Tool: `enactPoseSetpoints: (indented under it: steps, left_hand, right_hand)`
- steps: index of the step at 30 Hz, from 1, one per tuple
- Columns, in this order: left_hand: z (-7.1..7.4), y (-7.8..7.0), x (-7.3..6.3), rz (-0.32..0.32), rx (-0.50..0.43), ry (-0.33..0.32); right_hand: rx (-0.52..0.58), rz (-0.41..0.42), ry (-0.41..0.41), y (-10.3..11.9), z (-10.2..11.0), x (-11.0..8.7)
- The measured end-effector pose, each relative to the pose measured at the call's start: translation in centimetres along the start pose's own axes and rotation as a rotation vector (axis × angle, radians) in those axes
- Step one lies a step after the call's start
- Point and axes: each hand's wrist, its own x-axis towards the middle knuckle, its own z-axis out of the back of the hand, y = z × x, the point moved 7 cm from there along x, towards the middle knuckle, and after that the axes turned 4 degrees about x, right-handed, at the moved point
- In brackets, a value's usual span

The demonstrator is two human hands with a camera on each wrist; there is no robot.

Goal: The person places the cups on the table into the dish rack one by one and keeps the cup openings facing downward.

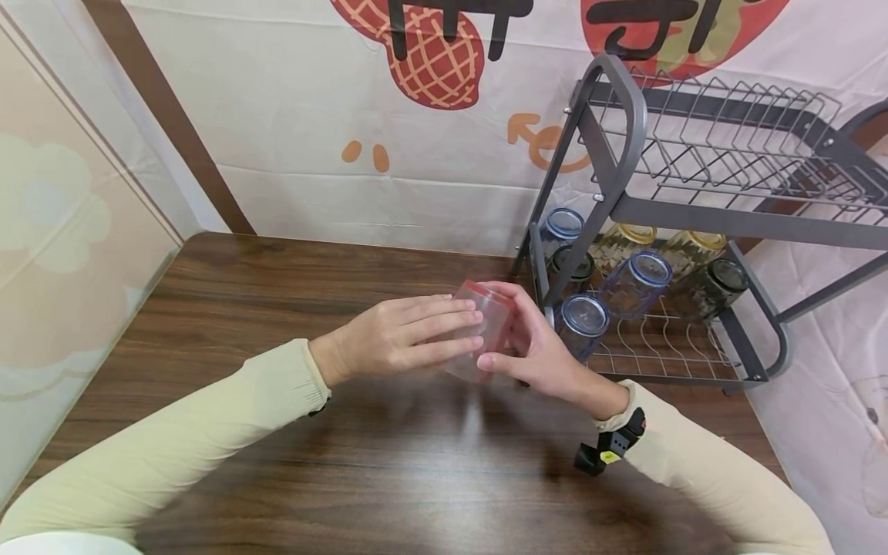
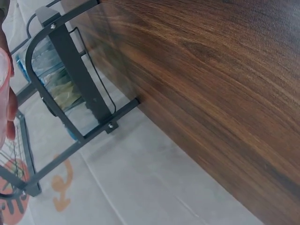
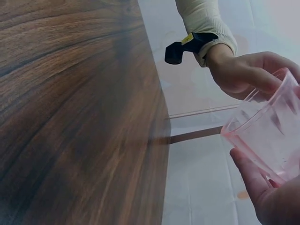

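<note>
A clear cup with a pink-red tint [image 1: 495,314] is held tilted above the wooden table, between both hands. My right hand [image 1: 544,354] grips it from the right, with the thumb on the near side and the fingers behind. From the left, my left hand [image 1: 398,339] holds the cup with long, nearly straight fingers across its near side; its thumb is hidden in the head view. In the right wrist view the left thumb lies against the cup [image 3: 267,133] near one end. Only a sliver of the cup [image 2: 3,93] enters the left wrist view.
A grey metal two-tier rack [image 1: 627,200] stands at the right on the wooden table [image 1: 333,478]. Several upturned glasses with blue, yellow and dark bases, such as a blue-based glass [image 1: 585,317], sit on its lower shelf. Behind hangs a printed cloth [image 1: 291,116].
</note>
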Motion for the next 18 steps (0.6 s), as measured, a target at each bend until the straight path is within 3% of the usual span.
enactPoseSetpoints:
  steps: [7, 14, 18]
  left_hand:
    - [0.0, 0.1, 0.2, 0.003, -0.016, -0.024]
    - [0.0, 1.7, -0.6, 0.183, -0.1, -0.071]
    - [-0.7, 2.7, -0.8, 0.302, -0.148, -0.054]
  right_hand:
    - [-0.105, 0.033, 0.017, 1.0, 0.7, -0.6]
    - [-0.183, 0.063, -0.006, 2.5, 1.9, -1.4]
    - [-0.216, 0.088, -0.02, 3.5, 2.7, -1.8]
